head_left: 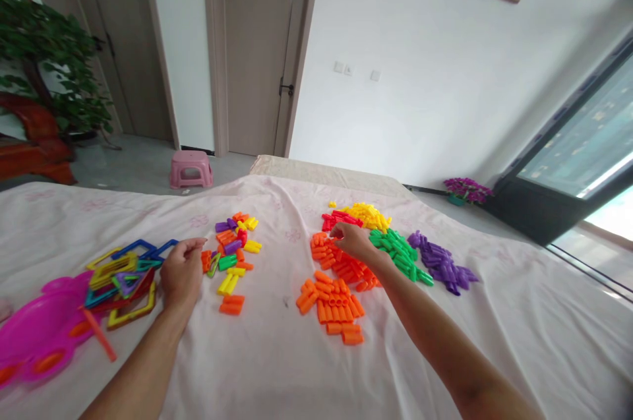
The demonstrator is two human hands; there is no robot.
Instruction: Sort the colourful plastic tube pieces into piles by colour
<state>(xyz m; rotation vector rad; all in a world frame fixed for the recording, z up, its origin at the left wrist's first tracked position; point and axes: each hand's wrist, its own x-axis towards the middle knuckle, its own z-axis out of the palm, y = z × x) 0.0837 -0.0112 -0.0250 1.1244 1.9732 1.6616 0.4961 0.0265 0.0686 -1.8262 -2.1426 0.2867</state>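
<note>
My left hand (182, 273) is closed, its fingers curled together between the frame-shaped tiles and a small mixed group of plastic tube pieces (231, 246). Whatever it may hold is hidden. My right hand (352, 240) reaches over the sorted pieces, fingers bent and pinched at the border of the red pile (341, 217) and the orange pile (339, 301); I cannot make out anything between its fingertips. Around it lie a yellow pile (368, 215), a green pile (398, 254) and a purple pile (441, 263).
At the left, colourful frame-shaped tiles (123, 275) overlap a pink tray (42, 328), with an orange stick (99, 334) near its edge. A pale cloth (267, 360) covers the table. Beyond stand a pink stool (191, 168) and a door (257, 51).
</note>
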